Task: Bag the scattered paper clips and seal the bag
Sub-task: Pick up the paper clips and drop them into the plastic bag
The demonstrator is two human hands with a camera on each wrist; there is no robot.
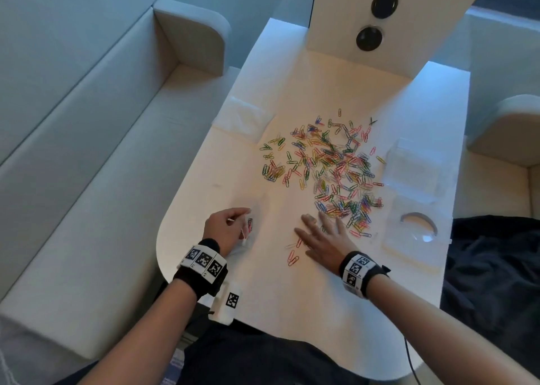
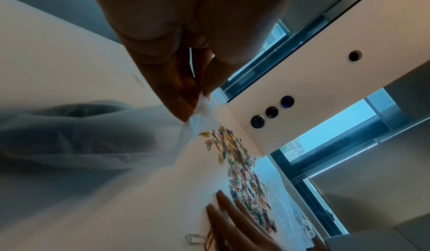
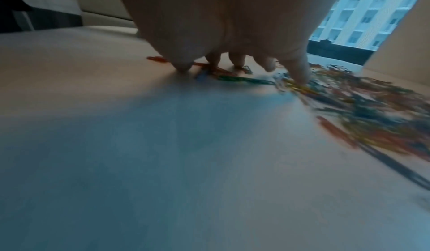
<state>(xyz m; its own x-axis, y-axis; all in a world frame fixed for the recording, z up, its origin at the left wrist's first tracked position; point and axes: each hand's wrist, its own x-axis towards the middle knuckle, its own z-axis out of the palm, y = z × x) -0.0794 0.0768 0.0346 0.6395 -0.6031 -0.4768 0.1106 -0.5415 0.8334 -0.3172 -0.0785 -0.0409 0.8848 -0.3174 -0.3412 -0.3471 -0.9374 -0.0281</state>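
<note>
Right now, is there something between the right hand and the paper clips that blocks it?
Nothing visible does. The right hand lies flat on the table, its fingertips already touching the near edge of the paper clips.

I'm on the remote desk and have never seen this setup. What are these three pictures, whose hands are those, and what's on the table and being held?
There is no machine here: a person works with bare hands, wearing marker bands and a small camera on each wrist, plus one on the head.

The head view looks down at a white table. The other two views look along each hand from its wrist.

A big scatter of coloured paper clips lies mid-table. Clear plastic packaging sits to its right, and another clear plastic piece to its left.

The left hand pinches the edge of a thin clear bag; a few clips seem to be inside already. The right hand lies flat with fingers spread, fingertips touching the nearest clips, holding nothing.
</note>
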